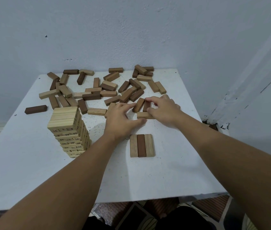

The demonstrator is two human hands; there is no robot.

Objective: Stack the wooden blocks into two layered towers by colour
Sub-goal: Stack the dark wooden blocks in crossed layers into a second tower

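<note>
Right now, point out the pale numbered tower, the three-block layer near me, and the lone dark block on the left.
pale numbered tower [65, 116], head view, top layer.
three-block layer [141, 145], head view, dark middle block.
lone dark block [36, 109], head view, its long side.

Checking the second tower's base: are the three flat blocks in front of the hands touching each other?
Touching. The head view shows the light block, dark block and second light block lying side by side with no gap visible.
</note>
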